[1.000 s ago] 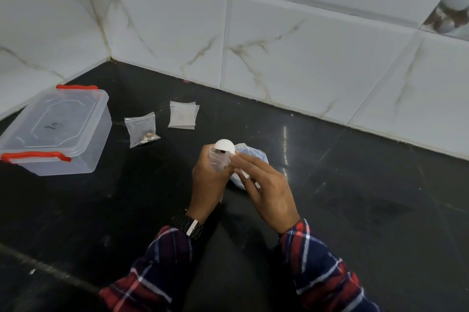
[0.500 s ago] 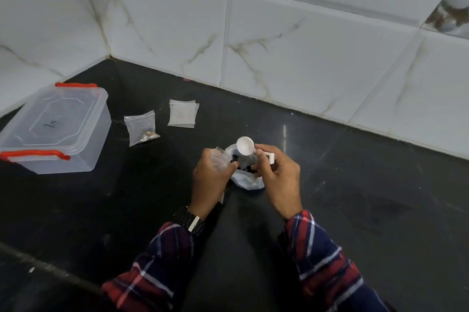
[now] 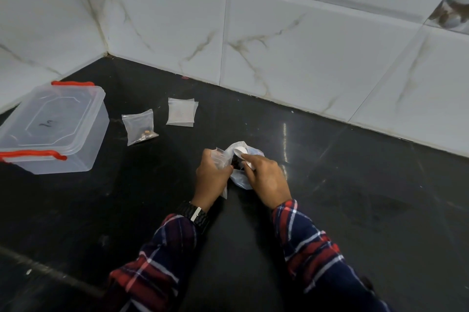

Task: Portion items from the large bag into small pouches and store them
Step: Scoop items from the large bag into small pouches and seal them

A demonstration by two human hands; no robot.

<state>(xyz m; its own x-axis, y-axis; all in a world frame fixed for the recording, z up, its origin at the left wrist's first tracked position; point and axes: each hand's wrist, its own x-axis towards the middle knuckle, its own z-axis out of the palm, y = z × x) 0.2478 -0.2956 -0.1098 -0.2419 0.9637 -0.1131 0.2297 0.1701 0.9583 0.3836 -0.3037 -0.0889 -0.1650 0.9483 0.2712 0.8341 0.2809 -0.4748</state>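
On the black counter, my left hand (image 3: 212, 177) grips a small clear pouch (image 3: 220, 159) by its mouth. Just right of it my right hand (image 3: 266, 177) holds a white plastic spoon (image 3: 239, 151), whose bowl dips into the open large bag (image 3: 251, 153) between my hands. Dark items show inside the bag's mouth. A small pouch with a few brown bits (image 3: 140, 126) lies farther left, and a stack of empty pouches (image 3: 181, 111) lies behind it.
A clear lidded box with red clips (image 3: 50, 129) stands at the left, near the tiled corner. White marble-look tiles (image 3: 279, 32) wall the back and left. The counter's front edge runs across the lower left.
The spoon has swung from the small pouch's mouth over to the large bag and down into it. My left hand stays put with the pouch.
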